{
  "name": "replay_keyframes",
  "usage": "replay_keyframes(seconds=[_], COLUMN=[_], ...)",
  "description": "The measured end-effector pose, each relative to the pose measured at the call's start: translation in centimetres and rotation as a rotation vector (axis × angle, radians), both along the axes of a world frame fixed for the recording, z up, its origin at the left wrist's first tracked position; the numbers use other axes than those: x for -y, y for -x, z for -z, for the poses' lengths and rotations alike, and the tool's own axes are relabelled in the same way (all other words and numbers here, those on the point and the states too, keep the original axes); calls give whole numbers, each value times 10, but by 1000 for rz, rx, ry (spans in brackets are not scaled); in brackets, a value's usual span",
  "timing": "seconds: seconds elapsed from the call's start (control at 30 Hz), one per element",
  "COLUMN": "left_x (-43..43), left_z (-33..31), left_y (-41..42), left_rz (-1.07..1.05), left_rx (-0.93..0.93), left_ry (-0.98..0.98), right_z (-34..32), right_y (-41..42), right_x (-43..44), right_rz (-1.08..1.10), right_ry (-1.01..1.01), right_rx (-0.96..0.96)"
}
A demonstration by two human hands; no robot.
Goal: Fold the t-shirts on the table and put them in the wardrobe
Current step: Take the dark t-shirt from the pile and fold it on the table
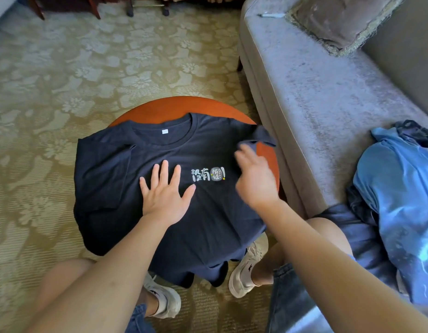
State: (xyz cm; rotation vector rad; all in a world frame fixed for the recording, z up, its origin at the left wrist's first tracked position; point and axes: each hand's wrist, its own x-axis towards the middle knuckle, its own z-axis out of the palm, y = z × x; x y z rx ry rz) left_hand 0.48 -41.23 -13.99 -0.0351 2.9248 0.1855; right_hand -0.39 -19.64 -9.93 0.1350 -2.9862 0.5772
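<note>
**Q:** So what was the risk at that point?

**Me:** My left hand (pixel 163 193) was flat on the chest of the navy t-shirt (pixel 160 145), fingers spread, just pressing it down. The shirt lay face up on the little round table (pixel 174 106), collar beyond my fingertips, hem (pixel 208 272) hanging off the near edge below my wrists. My right hand (pixel 255 179) was at the sleeve (pixel 263 135), just right of the print (pixel 208 178). It was blurred, so honestly I can't tell if I'd pinched the cloth or only brushed it.

**Q:** And the worry?

**Me:** The table was smaller than the shirt. I reckon if I'd dragged that sleeve across without the left palm holding firm, the whole thing could've slid toward the hanging hem and onto the carpet (pixel 64 92). A sloppy sleeve would've bunched under later folds too. The wardrobe wasn't even in view.
</note>
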Motion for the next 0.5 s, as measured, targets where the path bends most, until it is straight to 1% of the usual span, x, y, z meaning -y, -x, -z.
replay_keyframes(seconds=[0.03, 0.07, 0.1, 0.17, 0.2, 0.23, 0.3, 0.37, 0.43, 0.5], left_x=[0, 2, 5, 18, 28, 40, 62, 76, 76, 71], left_z=[-2, -5, -7, -12, -14, -15, -16, -12, -6, -3], left_y=[0, 0, -1, -5, -6, -6, -6, -7, -8, -3], left_rz=[0, -10, -35, -115, -152, -183, -242, -291, -286, -271], left_rx=[10, 14, 0, -110, -177, -213, -162, -33, 52, 59], left_ry=[-26, -70, -126, -205, -197, -164, -77, -11, 35, 48], right_z=[1, 2, 5, 10, 14, 16, 22, 31, 40, 46], right_y=[-2, -6, -9, -10, -7, -4, 1, 3, 3, 7], right_x=[14, 25, 32, 36, 35, 34, 31, 31, 31, 28], right_rz=[-126, -198, -206, -90, -27, 16, 58, 30, -4, 12], right_ry=[-107, -153, -137, -19, 16, 9, -70, -155, -230, -261], right_rx=[82, 107, 83, -10, -41, 1, 185, 283, 311, 292])
